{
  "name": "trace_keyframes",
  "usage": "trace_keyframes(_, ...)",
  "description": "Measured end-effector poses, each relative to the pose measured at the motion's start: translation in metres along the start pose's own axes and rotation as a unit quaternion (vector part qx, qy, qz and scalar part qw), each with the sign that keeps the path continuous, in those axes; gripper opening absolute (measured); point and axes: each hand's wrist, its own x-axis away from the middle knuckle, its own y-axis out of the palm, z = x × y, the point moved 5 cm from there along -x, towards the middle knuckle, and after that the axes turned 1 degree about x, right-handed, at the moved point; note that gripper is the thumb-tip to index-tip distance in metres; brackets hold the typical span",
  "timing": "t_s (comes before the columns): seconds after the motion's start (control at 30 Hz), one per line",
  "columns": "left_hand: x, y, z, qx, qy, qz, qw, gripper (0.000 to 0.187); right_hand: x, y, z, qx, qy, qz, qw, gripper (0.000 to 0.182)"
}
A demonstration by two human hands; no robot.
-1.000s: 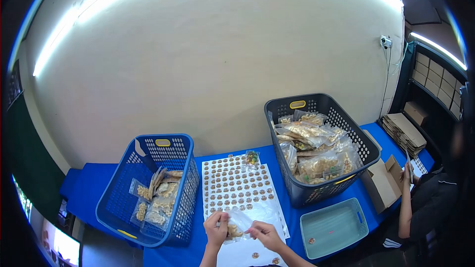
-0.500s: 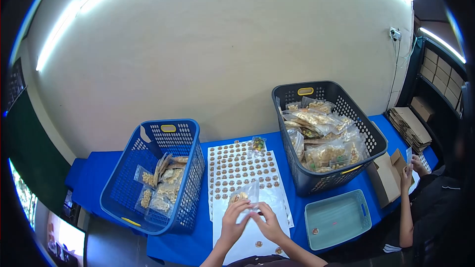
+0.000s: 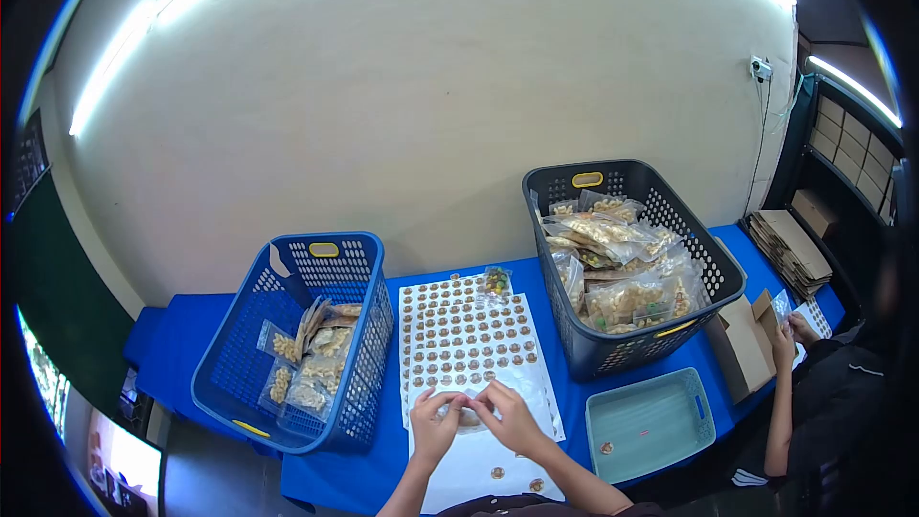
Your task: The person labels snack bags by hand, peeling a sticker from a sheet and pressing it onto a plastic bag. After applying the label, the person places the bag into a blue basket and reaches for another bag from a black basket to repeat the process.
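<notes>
My left hand (image 3: 437,427) and my right hand (image 3: 504,418) meet over the sticker sheets (image 3: 467,333), fingers pinched along the top of a small clear plastic bag (image 3: 469,418). The bag is mostly hidden by my hands. Rows of round brown stickers cover the upper part of the sheets, while the lower part is mostly bare white with a few stickers near the edge. Another clear bag with green and yellow contents (image 3: 497,280) lies at the top of the sheets.
At left stands a blue basket (image 3: 360,393) with several bags; at right, a dark basket (image 3: 613,361) heaped with bags. A green tray (image 3: 651,460), an open cardboard box (image 3: 739,349) and stacked flat cardboard (image 3: 790,249) sit farther right. Beside them a person's hands (image 3: 793,333) hold a small packet.
The bag has come down toward me and lies lower between my hands. My hands have spread a little, and both now pinch its top edge. The other person's packet has tilted.
</notes>
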Motion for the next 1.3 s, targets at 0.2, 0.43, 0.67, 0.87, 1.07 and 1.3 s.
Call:
trace_keyframes(0.2, -0.022, -0.028, 0.0, -0.001, 0.012, 0.122, 0.992, 0.016, -0.003, 0.01, -0.019, 0.005, 0.022, -0.028, 0.999, 0.014)
trace_keyframes(0.43, -0.025, -0.031, -0.005, 0.032, 0.017, 0.157, 0.987, 0.022, 0.002, 0.008, -0.022, -0.054, 0.03, -0.033, 0.998, 0.011)
trace_keyframes(0.67, -0.034, -0.094, -0.042, 0.26, -0.149, 0.298, 0.906, 0.024, 0.047, 0.02, 0.034, -0.201, 0.125, -0.101, 0.966, 0.015)
trace_keyframes(0.87, -0.036, -0.065, -0.059, 0.655, -0.146, 0.14, 0.728, 0.024, 0.056, 0.03, 0.049, -0.344, 0.343, -0.083, 0.87, 0.022)
trace_keyframes(1.07, -0.029, 0.012, -0.05, 0.864, -0.208, -0.08, 0.452, 0.032, 0.06, 0.053, 0.034, -0.56, 0.332, -0.228, 0.724, 0.026)
trace_keyframes(1.3, -0.003, 0.023, -0.04, 0.643, -0.278, -0.078, 0.709, 0.054, 0.046, 0.005, 0.058, -0.475, 0.328, -0.015, 0.816, 0.02)
